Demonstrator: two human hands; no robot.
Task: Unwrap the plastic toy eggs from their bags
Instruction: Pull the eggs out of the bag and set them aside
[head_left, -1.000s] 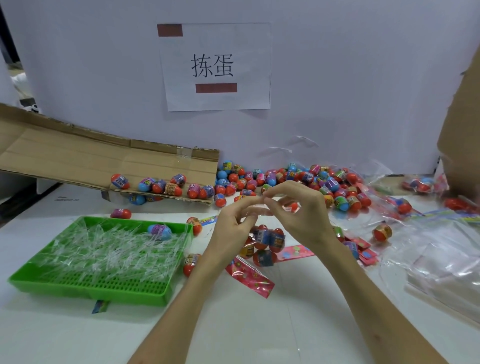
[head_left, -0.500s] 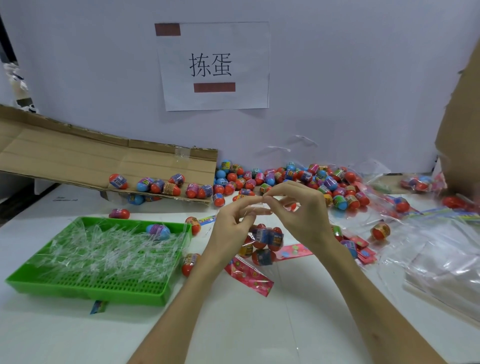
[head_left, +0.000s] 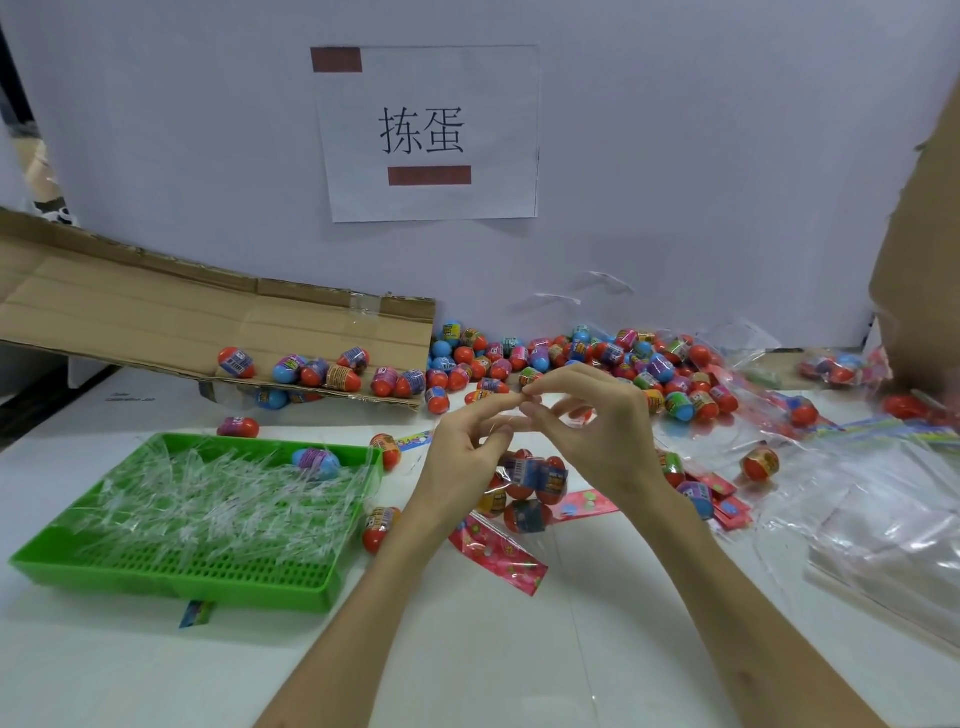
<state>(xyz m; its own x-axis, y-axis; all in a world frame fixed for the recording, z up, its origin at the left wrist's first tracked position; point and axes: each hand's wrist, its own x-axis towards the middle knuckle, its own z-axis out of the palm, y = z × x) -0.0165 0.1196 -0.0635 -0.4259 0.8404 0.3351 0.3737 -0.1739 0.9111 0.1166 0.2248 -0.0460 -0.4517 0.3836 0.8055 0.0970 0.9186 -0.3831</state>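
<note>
Fingers (head_left: 488, 405) of the left hand (head_left: 457, 467) and right hand (head_left: 602, 441) meet tip to tip, pinching the egg bag (head_left: 540, 475).

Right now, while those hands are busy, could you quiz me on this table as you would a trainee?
1. True or false: the green tray holds one blue toy egg among clear plastic strips.
2. What do the left hand and right hand both pinch? A: the clear bag of eggs. B: a pair of scissors. C: a marker pen.
3. Fill in: the bagged eggs hang ___ the hands.
Key: 1 true; 2 A; 3 below.
</note>
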